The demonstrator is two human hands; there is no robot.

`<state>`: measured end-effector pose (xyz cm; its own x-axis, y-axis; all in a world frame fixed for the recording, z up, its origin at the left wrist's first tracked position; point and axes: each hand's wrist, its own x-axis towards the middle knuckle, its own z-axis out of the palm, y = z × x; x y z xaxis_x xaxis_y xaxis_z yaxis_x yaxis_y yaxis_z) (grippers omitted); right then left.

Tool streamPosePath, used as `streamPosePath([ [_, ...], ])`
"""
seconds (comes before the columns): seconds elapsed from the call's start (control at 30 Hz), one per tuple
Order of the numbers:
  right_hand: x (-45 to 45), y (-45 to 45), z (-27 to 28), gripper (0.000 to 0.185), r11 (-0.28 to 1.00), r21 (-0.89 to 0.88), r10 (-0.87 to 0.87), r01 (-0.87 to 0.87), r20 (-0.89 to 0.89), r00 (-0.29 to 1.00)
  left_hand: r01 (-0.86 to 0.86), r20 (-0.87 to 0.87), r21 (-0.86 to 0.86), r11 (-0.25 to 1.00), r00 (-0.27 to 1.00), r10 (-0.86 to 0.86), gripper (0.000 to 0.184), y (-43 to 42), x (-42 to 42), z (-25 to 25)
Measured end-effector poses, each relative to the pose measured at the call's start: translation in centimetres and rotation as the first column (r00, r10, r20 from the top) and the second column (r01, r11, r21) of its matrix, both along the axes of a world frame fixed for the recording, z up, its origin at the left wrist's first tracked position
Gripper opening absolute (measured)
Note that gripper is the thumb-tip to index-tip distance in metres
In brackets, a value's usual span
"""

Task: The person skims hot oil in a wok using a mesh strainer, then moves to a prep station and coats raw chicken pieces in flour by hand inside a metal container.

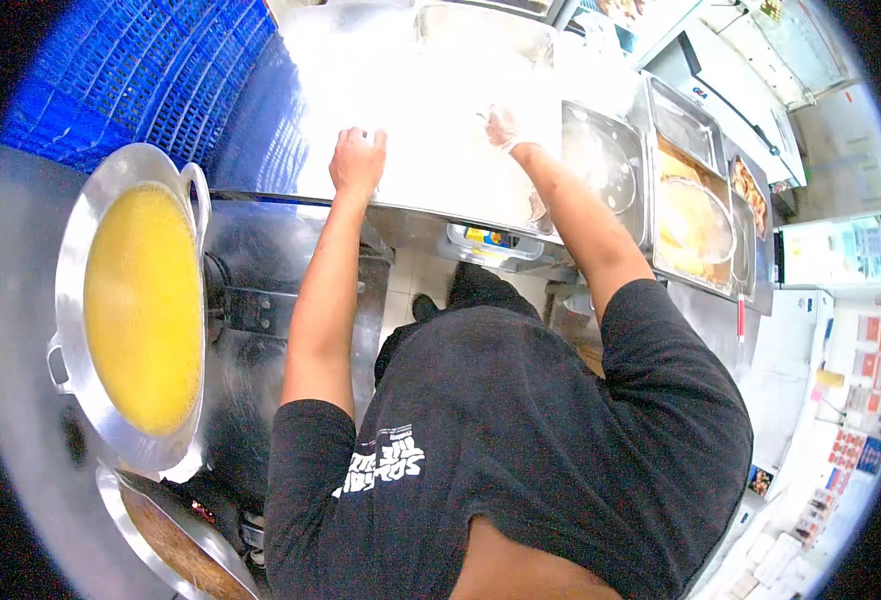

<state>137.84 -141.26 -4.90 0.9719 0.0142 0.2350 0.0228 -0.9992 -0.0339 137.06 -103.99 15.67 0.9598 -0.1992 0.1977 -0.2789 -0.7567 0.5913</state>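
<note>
My left hand (358, 160) rests on the bright metal counter (400, 200), close to its front edge. Its fingers are curled under, and no object shows in it. Farther right, my right hand (501, 130) is over the same counter, fingers drawn together, with what looks like a clear thin glove on it. Glare washes out its fingertips, so whatever they may hold cannot be made out. Just right of that hand is a metal tray (600, 160) with a pale dusting inside.
Blue plastic crates (150, 70) stand at the back left. A large pan of yellow liquid (145, 310) sits at my left, above a second pan with brown contents (175, 540). Metal trays of food (695, 215) line the right, with a red-handled tool (740, 315) there.
</note>
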Motion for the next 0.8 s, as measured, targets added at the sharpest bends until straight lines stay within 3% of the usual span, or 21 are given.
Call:
streamPosePath([
  [0.07,-2.4,4.2,8.1,0.024,0.947,0.32,0.045,-0.04,-0.008,0.999,-0.005,0.072,-0.01,1.0,0.997,0.005,0.042,-0.1,-0.1,0.0],
  [0.13,-3.4,6.7,12.9,0.019,0.963,0.262,0.092,-0.057,-0.121,0.988,-0.004,0.207,-0.009,1.0,0.978,0.006,0.039,-0.5,-0.1,0.0],
  [0.17,-3.9,7.4,14.4,0.017,0.978,-0.201,0.031,-0.062,-0.155,0.987,0.04,0.248,-0.077,0.996,0.968,-0.02,0.035,-1.1,0.1,0.3],
  [0.27,-5.7,8.4,15.9,0.017,0.984,-0.022,0.179,-0.179,0.002,0.984,0.181,0.339,-0.297,0.938,0.938,-0.074,0.027,-3.7,0.6,2.2],
  [0.37,-5.4,8.5,17.6,0.017,0.938,0.11,0.303,-0.327,0.195,0.933,0.237,0.345,-0.553,0.799,0.938,-0.039,0.019,-7.4,-0.2,6.7],
  [0.47,-4.7,11.3,18.8,0.02,0.941,0.287,0.163,-0.178,0.075,0.984,0.064,0.428,-0.625,0.778,0.862,0.273,0.022,-11.0,-1.1,7.9],
  [0.53,-6.7,15.4,21.9,0.032,0.948,0.316,0.02,-0.037,0.056,0.998,0.209,0.51,-0.534,0.819,0.852,0.116,0.027,-13.4,-3.0,7.2],
  [0.6,-7.2,16.0,23.4,0.04,0.929,0.368,-0.056,0.036,0.044,0.998,0.224,0.573,-0.564,0.795,0.799,0.182,0.031,-12.6,-2.1,7.3],
  [0.67,-6.7,15.3,23.5,0.041,0.895,0.445,-0.048,0.04,0.007,0.999,0.15,0.513,-0.705,0.694,0.784,0.351,0.034,-11.2,-1.2,7.8],
  [0.7,-6.5,15.7,23.5,0.04,0.883,0.465,-0.064,0.063,-0.013,0.998,0.15,0.471,-0.747,0.647,0.807,0.357,0.03,-12.3,-1.9,8.1],
  [0.73,-6.7,16.5,23.2,0.04,0.868,0.488,-0.087,0.096,-0.042,0.995,0.291,0.595,-0.541,0.789,0.796,0.114,0.029,-13.0,-3.6,7.7],
  [0.8,-6.7,16.8,23.3,0.038,0.848,0.513,-0.108,0.135,-0.083,0.991,0.296,0.654,-0.452,0.842,0.751,0.087,0.028,-12.8,-3.3,7.4],
])
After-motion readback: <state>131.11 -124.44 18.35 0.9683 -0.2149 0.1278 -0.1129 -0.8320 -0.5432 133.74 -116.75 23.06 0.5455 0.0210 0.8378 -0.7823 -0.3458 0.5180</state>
